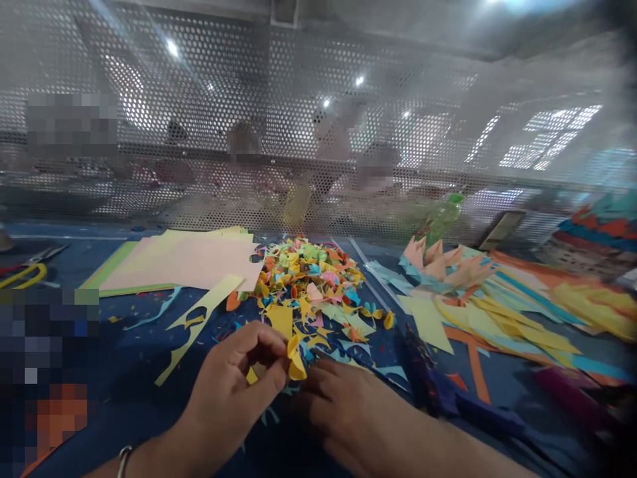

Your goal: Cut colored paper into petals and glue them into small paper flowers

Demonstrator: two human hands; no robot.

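Observation:
A small folded yellow paper piece (296, 358) is pinched between the thumb and fingers of my left hand (241, 372). Right beside it, my right hand (343, 398) is low over the table with its fingers curled inward. Its fingertips are in shadow, so whatever they hold is hidden. Just beyond both hands spreads a heap of colourful paper scraps (313, 272), with small curled pieces among them. A cut-out pale yellow paper strip (199, 332) lies to the left of my left hand.
Stacked paper sheets (184, 259) lie back left, near yellow-handled scissors (30, 272). To the right are a dark blue glue gun (458, 401), paper strips (517, 325), a pointed peach paper piece (442, 262) and a green-capped bottle (445, 216). A perforated metal screen (223, 86) stands behind, with people beyond.

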